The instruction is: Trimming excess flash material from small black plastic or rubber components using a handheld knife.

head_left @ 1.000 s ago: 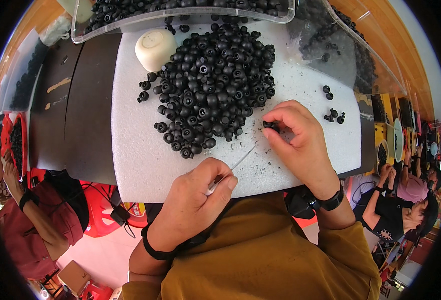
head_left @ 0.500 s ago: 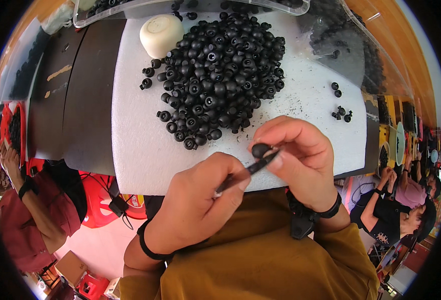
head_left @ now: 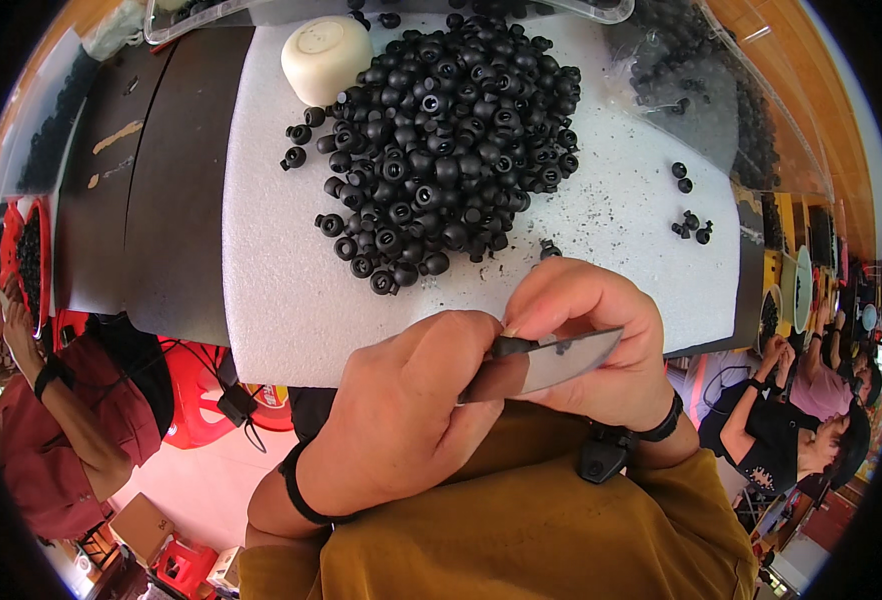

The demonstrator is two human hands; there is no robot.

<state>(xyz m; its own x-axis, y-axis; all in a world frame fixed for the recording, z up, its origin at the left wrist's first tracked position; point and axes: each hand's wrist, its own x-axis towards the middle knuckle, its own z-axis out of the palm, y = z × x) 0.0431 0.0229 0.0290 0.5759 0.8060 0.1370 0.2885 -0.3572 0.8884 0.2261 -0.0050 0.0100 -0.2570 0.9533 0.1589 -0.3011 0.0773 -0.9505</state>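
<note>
My left hand (head_left: 416,385) is closed around a small knife, its handle hidden in the fingers. The knife's shiny blade (head_left: 573,362) points right, in front of my right hand, with dark specks on its flat. My right hand (head_left: 591,325) is closed, thumb and finger pinching a small black rubber-looking piece (head_left: 511,346) against the blade near the left fingers; most of that piece is covered. Just beyond my right knuckles lies one black knobbed ball piece (head_left: 550,249). A large heap of similar hollow black ball pieces (head_left: 451,140) spreads over the white foam sheet (head_left: 281,300).
An upturned cream cup (head_left: 326,60) stands at the heap's far left. Several loose pieces (head_left: 692,225) lie at the right. A clear plastic bag (head_left: 701,100) and a clear bin (head_left: 561,8) hold more. Other people sit left and right.
The knife has turned from edge-on to showing its flat, its blade further right. The ball in my right fingers no longer shows; a ball piece now lies beyond that hand.
</note>
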